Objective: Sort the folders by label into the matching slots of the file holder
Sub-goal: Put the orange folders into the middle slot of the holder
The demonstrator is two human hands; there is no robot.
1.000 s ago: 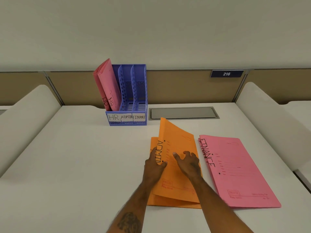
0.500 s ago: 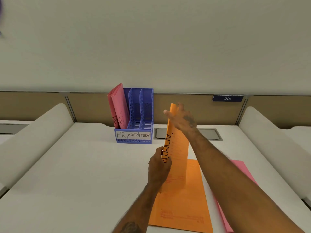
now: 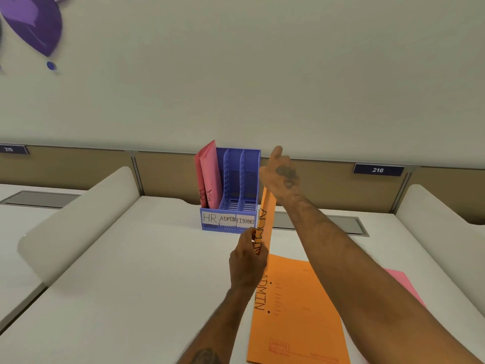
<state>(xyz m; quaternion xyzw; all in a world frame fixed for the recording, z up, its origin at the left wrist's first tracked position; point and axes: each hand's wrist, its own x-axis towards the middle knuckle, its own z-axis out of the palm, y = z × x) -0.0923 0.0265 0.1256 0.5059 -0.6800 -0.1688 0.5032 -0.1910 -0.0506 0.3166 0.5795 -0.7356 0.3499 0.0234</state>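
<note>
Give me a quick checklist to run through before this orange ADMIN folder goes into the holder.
1. Label on the held orange folder reads ADMIN: ok.
2. Both hands grip it: left hand at the lower edge, right hand at the top: ok.
3. ADMIN slot, the middle one of the blue file holder, shows nothing inside: ok.
4. Folder lined up over that slot: not ok, it stands upright in front of the holder's right edge.
5. Pink HR folders sit in the HR slot, leaning left, away from the middle slot: ok.
6. Second orange ADMIN folder lies flat on the desk, not yet sorted: not ok.
</note>
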